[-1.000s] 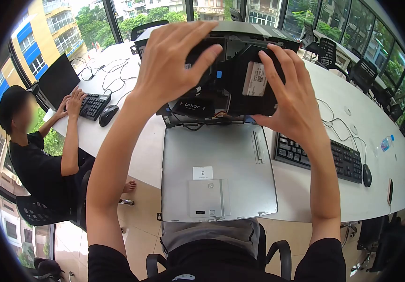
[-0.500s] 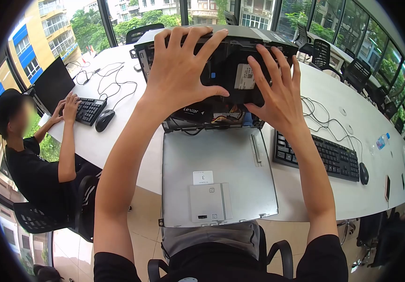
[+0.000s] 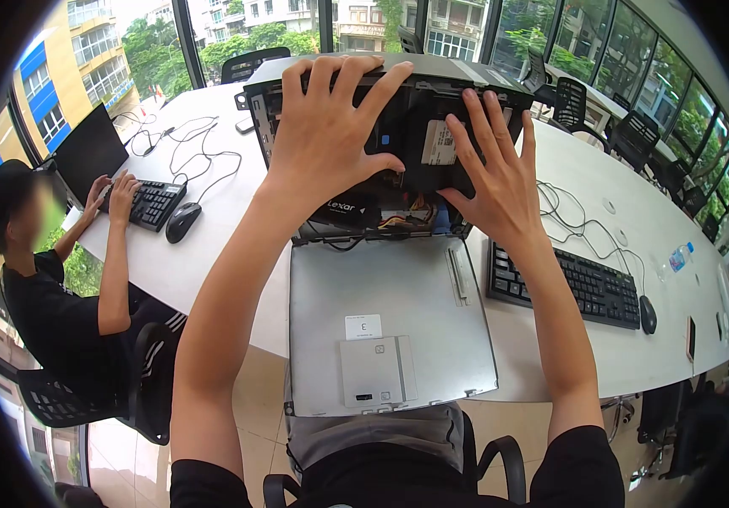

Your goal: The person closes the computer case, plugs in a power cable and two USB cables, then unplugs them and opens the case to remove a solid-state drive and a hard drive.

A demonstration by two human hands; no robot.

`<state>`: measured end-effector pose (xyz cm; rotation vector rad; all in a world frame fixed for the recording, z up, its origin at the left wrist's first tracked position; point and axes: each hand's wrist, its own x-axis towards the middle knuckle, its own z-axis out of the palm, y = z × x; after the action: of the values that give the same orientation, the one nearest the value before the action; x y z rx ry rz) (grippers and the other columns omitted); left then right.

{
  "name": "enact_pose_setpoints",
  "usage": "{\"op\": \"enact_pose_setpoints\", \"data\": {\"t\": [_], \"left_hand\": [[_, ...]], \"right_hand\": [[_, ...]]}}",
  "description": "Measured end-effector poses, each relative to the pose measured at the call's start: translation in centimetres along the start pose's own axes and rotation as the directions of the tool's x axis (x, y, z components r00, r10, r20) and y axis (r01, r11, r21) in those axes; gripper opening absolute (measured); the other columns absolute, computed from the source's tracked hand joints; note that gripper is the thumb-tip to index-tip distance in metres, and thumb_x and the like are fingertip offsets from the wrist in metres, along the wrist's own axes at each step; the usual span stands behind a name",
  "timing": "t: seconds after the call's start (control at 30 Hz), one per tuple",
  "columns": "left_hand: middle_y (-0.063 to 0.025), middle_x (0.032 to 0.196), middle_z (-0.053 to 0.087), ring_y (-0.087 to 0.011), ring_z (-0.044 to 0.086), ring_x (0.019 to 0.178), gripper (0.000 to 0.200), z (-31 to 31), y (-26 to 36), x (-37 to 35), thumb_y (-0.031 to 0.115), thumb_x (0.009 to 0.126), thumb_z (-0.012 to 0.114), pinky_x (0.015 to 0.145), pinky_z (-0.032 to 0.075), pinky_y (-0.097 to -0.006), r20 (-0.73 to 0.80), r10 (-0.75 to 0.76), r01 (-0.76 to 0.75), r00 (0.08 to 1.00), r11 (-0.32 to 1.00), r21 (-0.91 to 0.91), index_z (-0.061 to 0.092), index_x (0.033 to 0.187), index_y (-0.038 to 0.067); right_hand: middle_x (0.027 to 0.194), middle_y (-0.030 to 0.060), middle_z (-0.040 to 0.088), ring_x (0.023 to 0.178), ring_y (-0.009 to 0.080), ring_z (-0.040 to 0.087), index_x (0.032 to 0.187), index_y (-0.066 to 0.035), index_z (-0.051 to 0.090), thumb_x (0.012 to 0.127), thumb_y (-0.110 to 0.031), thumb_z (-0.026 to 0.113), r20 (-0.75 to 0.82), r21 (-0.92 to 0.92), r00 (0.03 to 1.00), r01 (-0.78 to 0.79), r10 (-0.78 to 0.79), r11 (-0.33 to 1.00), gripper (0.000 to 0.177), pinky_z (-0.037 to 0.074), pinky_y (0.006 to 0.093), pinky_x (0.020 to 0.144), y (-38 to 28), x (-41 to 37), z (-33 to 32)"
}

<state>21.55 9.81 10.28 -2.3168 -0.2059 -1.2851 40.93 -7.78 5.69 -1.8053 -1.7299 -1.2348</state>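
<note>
A desktop computer case (image 3: 398,68) stands open in front of me, its inside facing me. Its metal side panel (image 3: 381,296) reaches down over the table edge towards my lap. My left hand (image 3: 326,127) is spread, fingertips bent at the upper rim and thumb extended across the inside. My right hand (image 3: 500,165) has its fingers apart in front of the right part of the interior, around a black part with a white label (image 3: 439,142). A black Lexar drive (image 3: 341,207) lies low inside, beside coloured wires (image 3: 411,210). The palms hide some of the interior.
On the white table (image 3: 601,364) are a black keyboard (image 3: 584,284), a mouse (image 3: 648,314), cables, a water bottle (image 3: 680,256) and a phone (image 3: 691,339). At left, a seated person (image 3: 68,288) has hands at another keyboard (image 3: 151,203) before a monitor (image 3: 89,157).
The view has shifted slightly. Both hands stay at the case in nearly the same pose, with the right fingers a little straighter. The person at left keeps their hands by the keyboard.
</note>
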Motion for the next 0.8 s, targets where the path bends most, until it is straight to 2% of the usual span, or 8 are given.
{"op": "enact_pose_setpoints", "data": {"t": [0.17,0.37,0.57,0.67,0.77,0.8], "left_hand": [[0.0006,0.14,0.055,-0.026,0.048,0.127,0.11,0.6,0.0,0.0,0.059,0.055,0.094,0.108,0.032,-0.0482,-0.048,-0.005,0.005,0.999,1.0,0.002,0.053,0.152,0.027],[0.0018,0.137,0.056,-0.0244,0.049,0.125,0.11,0.9,0.1,0.0,0.059,0.053,0.094,0.107,0.032,-0.0472,-0.072,-0.013,0.013,0.997,1.0,0.001,0.054,0.151,0.028],[0.0016,0.134,0.057,-0.0245,0.05,0.123,0.108,1.2,0.1,0.0,0.061,0.053,0.094,0.107,0.032,-0.0475,-0.102,-0.013,0.013,0.995,1.0,-0.002,0.057,0.149,0.028],[0.0014,0.133,0.058,-0.0246,0.05,0.123,0.107,1.5,0.3,0.1,0.063,0.052,0.094,0.107,0.033,-0.048,-0.132,-0.021,0.021,0.991,1.0,0.001,0.058,0.147,0.028],[0.0013,0.131,0.058,-0.0248,0.05,0.122,0.106,1.9,0.2,0.1,0.065,0.051,0.094,0.106,0.033,-0.0482,-0.161,-0.02,0.021,0.987,1.0,0.005,0.06,0.145,0.027],[0.0013,0.131,0.058,-0.0249,0.05,0.122,0.106,2.0,0.2,0.1,0.066,0.051,0.094,0.106,0.033,-0.0483,-0.169,-0.019,0.021,0.985,1.0,0.007,0.06,0.144,0.027]], "right_hand": [[0.173,0.0076,0.031,0.161,0.0293,0.026,0.159,-0.019,0.043,0.062,-0.036,0.096,0.001,-0.01,1.0,-0.002,0.002,1.0,0.111,0.018,0.0667,0.127,0.1,-0.1,0.3],[0.171,0.0061,0.035,0.159,0.0274,0.031,0.158,-0.019,0.044,0.061,-0.036,0.096,-0.049,0.024,0.999,0.01,-0.009,1.0,0.112,0.019,0.0634,0.128,0.9,-0.4,0.7],[0.17,0.0065,0.037,0.157,0.0263,0.034,0.157,-0.019,0.045,0.058,-0.032,0.097,-0.069,0.062,0.998,0.017,-0.013,0.998,0.113,0.022,0.0545,0.13,1.7,-0.8,0.4],[0.166,0.009,0.045,0.154,0.0301,0.04,0.152,-0.017,0.053,0.061,-0.027,0.098,-0.188,0.158,0.982,0.046,-0.016,0.986,0.102,0.03,0.0502,0.127,2.7,-0.9,0.7],[0.157,0.0127,0.054,0.146,0.0348,0.05,0.142,-0.012,0.064,0.065,-0.023,0.098,-0.429,0.218,0.903,0.135,-0.029,0.967,0.085,0.041,0.0484,0.12,4.2,-0.9,1.4],[0.15,0.0158,0.06,0.138,0.0377,0.057,0.134,-0.007,0.069,0.069,-0.02,0.097,-0.512,0.198,0.859,0.111,0.006,0.974,0.072,0.047,0.0479,0.114,4.6,-1.0,1.5]]}}
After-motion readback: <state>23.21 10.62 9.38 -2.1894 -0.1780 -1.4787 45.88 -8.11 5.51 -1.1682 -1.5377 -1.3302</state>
